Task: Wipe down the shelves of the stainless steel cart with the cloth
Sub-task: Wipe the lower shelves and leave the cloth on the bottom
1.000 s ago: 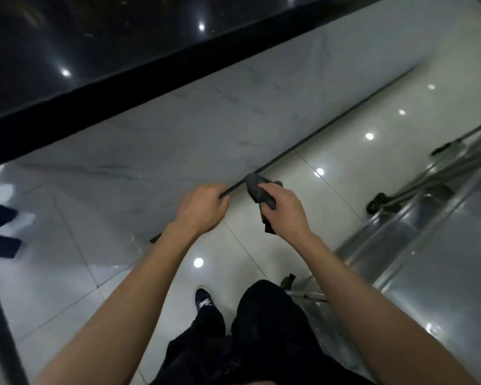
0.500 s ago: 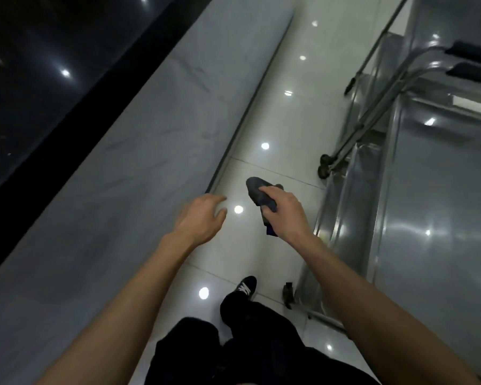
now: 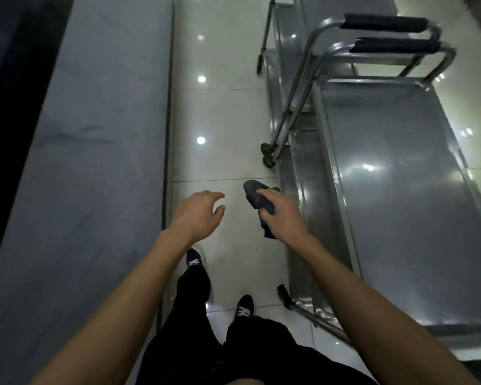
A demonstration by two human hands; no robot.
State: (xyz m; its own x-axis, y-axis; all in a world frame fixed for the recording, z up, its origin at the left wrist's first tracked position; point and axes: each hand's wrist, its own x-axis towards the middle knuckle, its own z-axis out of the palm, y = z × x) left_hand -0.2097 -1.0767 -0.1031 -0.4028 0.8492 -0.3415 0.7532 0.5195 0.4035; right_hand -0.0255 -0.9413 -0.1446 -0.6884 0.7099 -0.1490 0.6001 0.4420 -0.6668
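Right hand [image 3: 282, 215] has its grip clenched round a bunched dark grey cloth [image 3: 257, 197], 1 wad sticking out past the thumb side and a tail hanging below the palm. Cloth is in the air, over the white glossy tiled floor [image 3: 220, 120], just beside the near left edge of the stainless steel cart [image 3: 345, 218], not touching any shelf yet. Bunched like that probably so it makes a firm pad for wiping.

Left hand [image 3: 197, 215] is empty, grip released, fingers spread and loosely bent, hovering over the floor well apart from the cart; looks like it is only balancing or ready to steady the frame.

Cart stands to the person's right, its flat top shelf [image 3: 395, 190] bare and shiny, with a raised rim. A lower shelf [image 3: 311, 195] shows along the left side under it. Black foam push handle [image 3: 395, 45] at the far end; a 2nd similar cart [image 3: 286, 51] is parked behind, its own handle just beyond.

Grey marble-look wall panel [image 3: 95, 162] runs along the left. Black trousers and 2 dark shoes are visible below.

Judgement: wiping not started, hand with cloth is approaching; top shelf is the closest open surface to begin on.
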